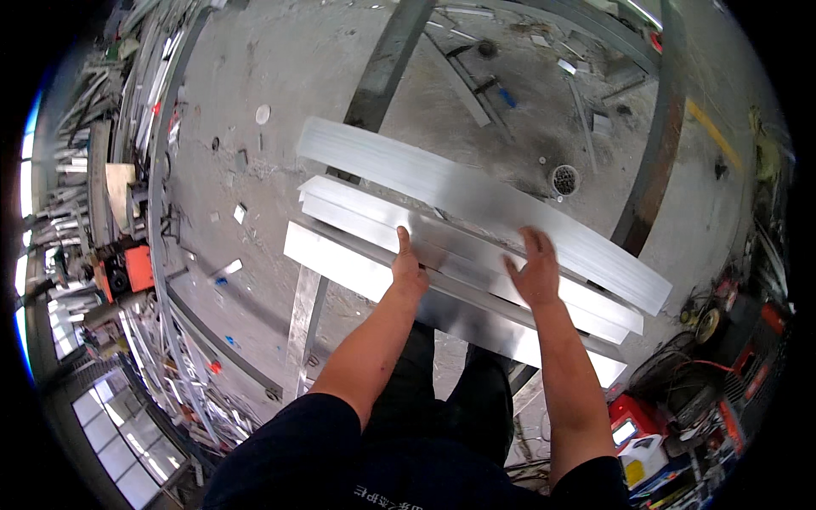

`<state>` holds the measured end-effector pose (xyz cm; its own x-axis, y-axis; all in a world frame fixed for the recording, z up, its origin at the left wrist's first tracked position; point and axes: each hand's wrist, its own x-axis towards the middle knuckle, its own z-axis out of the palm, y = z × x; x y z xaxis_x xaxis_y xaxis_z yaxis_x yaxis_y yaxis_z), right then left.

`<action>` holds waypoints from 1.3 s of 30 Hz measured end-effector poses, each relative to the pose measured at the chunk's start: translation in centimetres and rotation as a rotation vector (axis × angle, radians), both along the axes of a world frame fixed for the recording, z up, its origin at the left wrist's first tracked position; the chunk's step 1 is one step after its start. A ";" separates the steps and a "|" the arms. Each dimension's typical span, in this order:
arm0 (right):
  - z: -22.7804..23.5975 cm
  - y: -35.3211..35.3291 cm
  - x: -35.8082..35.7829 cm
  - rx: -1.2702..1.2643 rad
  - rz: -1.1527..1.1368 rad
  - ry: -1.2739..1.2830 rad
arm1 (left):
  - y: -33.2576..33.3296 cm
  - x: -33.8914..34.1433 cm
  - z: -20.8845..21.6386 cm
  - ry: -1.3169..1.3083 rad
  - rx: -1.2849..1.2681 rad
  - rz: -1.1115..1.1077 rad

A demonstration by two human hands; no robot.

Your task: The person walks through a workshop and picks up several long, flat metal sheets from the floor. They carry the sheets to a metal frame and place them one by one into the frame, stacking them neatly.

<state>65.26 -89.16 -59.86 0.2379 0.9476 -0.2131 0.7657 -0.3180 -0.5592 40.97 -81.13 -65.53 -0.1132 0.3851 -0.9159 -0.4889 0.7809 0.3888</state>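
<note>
Taking twelve o'clock as the direction away from the person, three long silvery metal strips are lying side by side across a grey steel frame (387,81), each running from ten o'clock to four o'clock: the far strip (480,197), the middle strip (476,259) and the near strip (476,314). The left hand (411,272) is reaching over the middle strip, with its thumb pointing to twelve; its other fingers are partly hiding, so I cannot tell whether its grip is grasping anything. At three o'clock from it, the right hand (539,270) is having its grip released, the fingers standing apart over the middle strip and the near edge of the far strip; whether they are touching, I cannot tell. Between twelve and one o'clock from this hand, a small bucket (563,193) is standing on the floor (246,76).
</note>
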 end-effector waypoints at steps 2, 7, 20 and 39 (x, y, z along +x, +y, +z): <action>-0.6 2.5 1.0 0.009 0.029 -0.143 | 0.8 -0.6 2.6 0.305 0.099 -0.176; -1.7 6.8 1.5 -0.169 0.271 -0.336 | 3.1 -7.8 4.3 1.273 0.667 -1.089; 0.7 14.9 3.8 -0.315 0.308 -0.574 | 3.1 -11.3 2.5 1.291 0.347 -1.414; -3.6 5.1 -6.3 -0.398 0.489 0.098 | 2.6 -12.8 2.4 1.202 0.324 -1.404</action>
<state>58.95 -84.06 -63.49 -0.2410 0.7853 -0.5702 0.8260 -0.1425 -0.5454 28.16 -78.49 -63.16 -0.0458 0.8761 -0.4800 0.9697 0.1543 0.1892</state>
